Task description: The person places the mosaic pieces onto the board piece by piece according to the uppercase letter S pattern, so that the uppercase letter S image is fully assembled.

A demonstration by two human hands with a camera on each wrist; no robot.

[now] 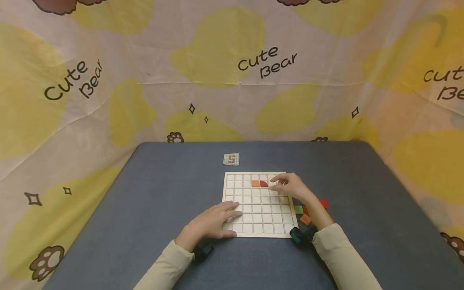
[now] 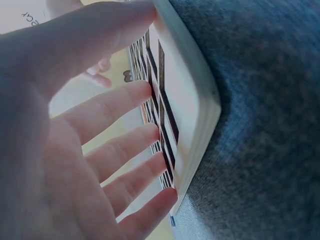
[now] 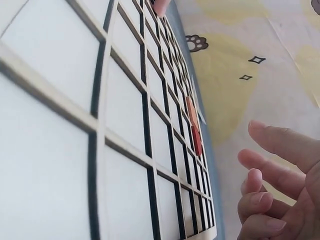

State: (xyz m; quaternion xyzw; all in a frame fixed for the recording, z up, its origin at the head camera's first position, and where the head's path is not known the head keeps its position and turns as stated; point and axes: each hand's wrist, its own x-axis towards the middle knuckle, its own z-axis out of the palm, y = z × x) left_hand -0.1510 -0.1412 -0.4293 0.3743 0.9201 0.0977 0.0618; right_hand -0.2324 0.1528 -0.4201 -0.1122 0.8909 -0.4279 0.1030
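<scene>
A white grid board [image 1: 256, 208] with a pale wooden frame lies on the table. Along its left edge rests my left hand [image 1: 214, 221], its spread fingertips touching the frame and nearby cells, as the left wrist view also shows. An orange square tile [image 1: 255, 183] and a red tile with a rounded corner [image 1: 264, 184] sit side by side in the second row. Just right of the red tile, my right hand [image 1: 293, 187] hovers over the board. In the right wrist view, the thumb and index finger are apart with nothing between them; the other fingers bend loosely.
Beyond the board lies a small card [image 1: 231, 159] printed with a grid and a figure. Loose tiles lie by the board's right edge, partly under my right forearm: a green one [image 1: 298, 209], an orange one [image 1: 305, 219] and red ones [image 1: 324, 204]. A patterned cloth [image 1: 217, 48] hangs behind the table.
</scene>
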